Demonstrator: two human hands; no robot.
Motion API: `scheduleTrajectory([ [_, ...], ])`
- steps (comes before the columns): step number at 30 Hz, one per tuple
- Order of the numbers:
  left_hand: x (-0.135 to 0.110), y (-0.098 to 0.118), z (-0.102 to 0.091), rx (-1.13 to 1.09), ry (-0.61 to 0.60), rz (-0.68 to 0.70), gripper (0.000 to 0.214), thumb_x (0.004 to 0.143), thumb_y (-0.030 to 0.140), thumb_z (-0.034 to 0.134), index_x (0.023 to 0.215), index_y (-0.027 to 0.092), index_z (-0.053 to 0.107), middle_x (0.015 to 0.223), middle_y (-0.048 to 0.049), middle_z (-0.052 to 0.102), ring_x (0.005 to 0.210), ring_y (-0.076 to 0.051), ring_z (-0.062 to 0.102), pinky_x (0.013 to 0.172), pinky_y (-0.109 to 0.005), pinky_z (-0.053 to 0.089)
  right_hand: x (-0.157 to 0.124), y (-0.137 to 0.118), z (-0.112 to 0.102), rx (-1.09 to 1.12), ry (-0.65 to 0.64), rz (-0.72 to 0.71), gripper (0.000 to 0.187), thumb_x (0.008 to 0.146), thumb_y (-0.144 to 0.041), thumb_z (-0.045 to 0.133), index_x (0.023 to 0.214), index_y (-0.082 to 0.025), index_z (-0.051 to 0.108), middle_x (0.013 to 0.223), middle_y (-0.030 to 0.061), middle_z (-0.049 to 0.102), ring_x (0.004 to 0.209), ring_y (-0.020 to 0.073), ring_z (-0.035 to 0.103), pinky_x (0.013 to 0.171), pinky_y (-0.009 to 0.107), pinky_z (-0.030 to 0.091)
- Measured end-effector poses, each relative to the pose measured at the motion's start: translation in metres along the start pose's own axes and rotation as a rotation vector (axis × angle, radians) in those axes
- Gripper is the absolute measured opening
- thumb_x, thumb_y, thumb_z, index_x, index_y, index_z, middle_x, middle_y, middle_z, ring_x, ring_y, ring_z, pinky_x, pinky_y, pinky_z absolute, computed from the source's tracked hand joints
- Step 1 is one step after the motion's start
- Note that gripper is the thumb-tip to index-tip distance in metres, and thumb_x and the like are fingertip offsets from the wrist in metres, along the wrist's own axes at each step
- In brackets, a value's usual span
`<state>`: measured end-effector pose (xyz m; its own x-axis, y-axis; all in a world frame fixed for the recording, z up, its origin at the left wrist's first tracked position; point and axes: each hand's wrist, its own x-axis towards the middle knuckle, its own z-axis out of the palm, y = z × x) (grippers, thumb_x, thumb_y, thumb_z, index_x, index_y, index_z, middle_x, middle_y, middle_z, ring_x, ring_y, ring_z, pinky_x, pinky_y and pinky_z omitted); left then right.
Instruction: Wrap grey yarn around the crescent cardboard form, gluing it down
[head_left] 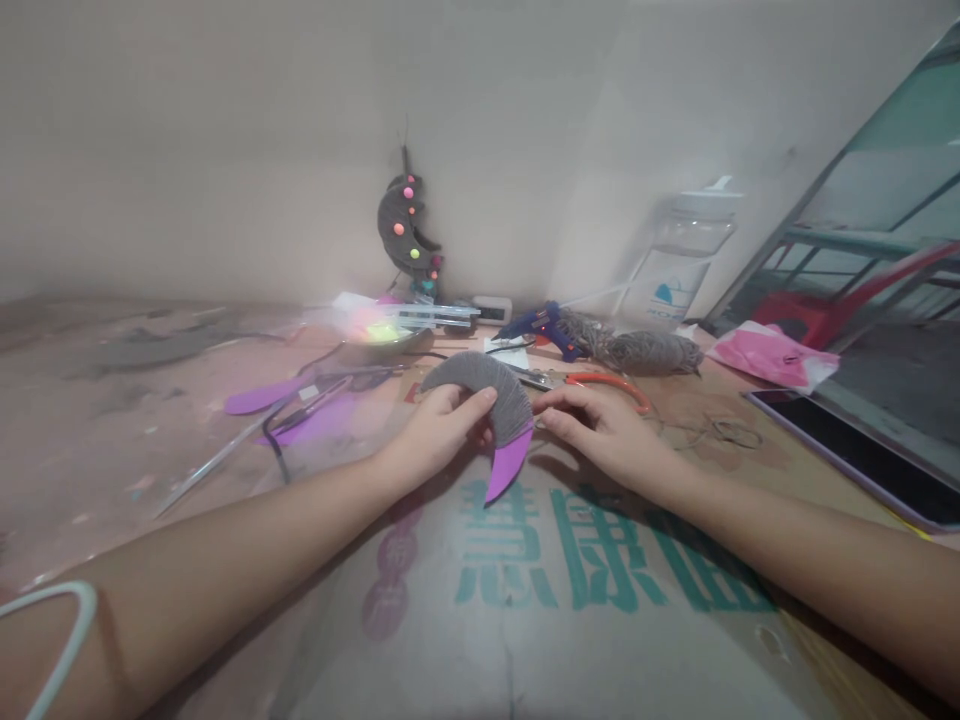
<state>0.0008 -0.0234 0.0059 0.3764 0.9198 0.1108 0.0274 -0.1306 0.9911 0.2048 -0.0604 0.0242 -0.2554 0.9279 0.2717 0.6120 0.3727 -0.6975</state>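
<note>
A crescent (510, 400) stands tilted above the cardboard, most of it wrapped in grey yarn, its lower tip bare purple. My left hand (431, 430) is closed on its inner side, with the thumb pressed across the wrapping. At the crescent's right edge, where grey meets purple, my right hand (600, 430) pinches the grey yarn with thumb and forefinger; the strand between the fingertips is barely visible. Loose loops of yarn (731, 432) lie to the right of this hand. Orange-handled scissors (611, 380) rest just behind it.
Printed cardboard (420, 650) covers the table. At the back are a blue glue gun (551, 325), a grey yarn skein (652, 352) and a clear bottle (667, 270). A decorated dark crescent (397, 225) leans on the wall. Purple pieces (262, 398) lie left, a tablet (862, 455) right.
</note>
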Motion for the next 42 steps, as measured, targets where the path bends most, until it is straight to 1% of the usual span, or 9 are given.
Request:
scheduleTrajectory([
  [5,0.001,0.001,-0.001,0.017,0.021,-0.003,0.036,0.081,0.045,0.057,0.065,0.014,0.058,0.059,-0.0015,0.06,0.056,-0.013,0.056,0.058,-0.025,0.044,0.002,0.005,0.002,-0.127,0.013,0.005,0.02,0.084,-0.035,0.059,0.087,-0.018,0.068,0.077,0.0037,0.066,0.071,0.0169,0.057,0.061,0.028,0.043],
  [9,-0.001,0.004,0.0,0.014,-0.009,-0.012,0.035,0.081,0.045,0.057,0.064,0.015,0.057,0.057,-0.0009,0.059,0.055,-0.012,0.055,0.057,-0.025,0.044,0.003,0.008,0.003,-0.122,0.035,0.013,0.02,0.084,-0.036,0.059,0.084,-0.017,0.067,0.072,0.0025,0.063,0.067,0.0158,0.054,0.06,0.027,0.041],
  [17,-0.004,0.01,0.001,0.109,-0.038,0.002,0.036,0.08,0.044,0.058,0.059,0.015,0.058,0.056,-0.0024,0.06,0.056,-0.013,0.056,0.058,-0.025,0.046,0.003,0.004,0.001,-0.079,0.018,-0.008,0.025,0.086,-0.037,0.056,0.088,-0.018,0.072,0.078,0.0041,0.065,0.073,0.017,0.057,0.063,0.028,0.042],
  [22,-0.003,0.007,0.001,0.132,-0.092,0.004,0.036,0.082,0.045,0.057,0.064,0.015,0.057,0.06,-0.0016,0.06,0.057,-0.013,0.056,0.058,-0.025,0.046,0.005,-0.001,0.003,0.01,-0.023,0.071,0.024,0.083,-0.038,0.059,0.079,-0.017,0.069,0.069,0.0011,0.061,0.063,0.0133,0.052,0.057,0.026,0.039],
  [27,-0.004,0.008,0.001,0.179,-0.069,0.06,0.037,0.085,0.048,0.055,0.065,0.017,0.051,0.06,0.0006,0.056,0.057,-0.012,0.057,0.059,-0.025,0.046,0.002,-0.002,0.005,0.221,-0.04,0.164,0.03,0.083,-0.045,0.059,0.078,-0.016,0.064,0.055,-0.0047,0.048,0.049,0.0089,0.04,0.048,0.024,0.029],
  [29,-0.006,0.006,0.002,0.15,-0.065,0.081,0.036,0.086,0.049,0.055,0.07,0.018,0.048,0.063,0.0014,0.055,0.057,-0.011,0.056,0.059,-0.025,0.046,0.001,-0.002,0.005,0.279,-0.002,0.199,0.032,0.081,-0.048,0.061,0.078,-0.016,0.063,0.052,-0.0063,0.043,0.046,0.0078,0.036,0.046,0.023,0.026],
  [32,-0.009,0.001,0.003,0.135,-0.075,0.206,0.029,0.081,0.04,0.066,0.088,0.019,0.047,0.08,0.0019,0.056,0.069,-0.011,0.058,0.064,-0.024,0.047,0.001,-0.001,0.005,0.301,0.049,0.225,0.033,0.08,-0.049,0.062,0.078,-0.016,0.062,0.052,-0.0075,0.04,0.045,0.0068,0.032,0.045,0.023,0.024],
  [36,-0.017,0.002,0.005,0.255,-0.214,0.255,0.035,0.083,0.028,0.062,0.114,0.021,0.047,0.101,-0.0034,0.059,0.081,-0.013,0.058,0.072,-0.027,0.048,0.002,0.0,0.005,0.353,0.062,0.238,0.036,0.079,-0.052,0.062,0.074,-0.017,0.058,0.051,-0.0079,0.039,0.046,0.0073,0.032,0.047,0.023,0.025],
  [42,-0.019,0.008,0.005,0.318,-0.233,0.284,0.032,0.085,0.017,0.052,0.117,0.019,0.05,0.114,-0.0068,0.058,0.088,-0.013,0.058,0.077,-0.029,0.048,0.002,0.003,0.004,0.355,0.039,0.243,0.036,0.08,-0.052,0.062,0.073,-0.017,0.057,0.052,-0.0074,0.04,0.049,0.0076,0.034,0.048,0.023,0.025],
])
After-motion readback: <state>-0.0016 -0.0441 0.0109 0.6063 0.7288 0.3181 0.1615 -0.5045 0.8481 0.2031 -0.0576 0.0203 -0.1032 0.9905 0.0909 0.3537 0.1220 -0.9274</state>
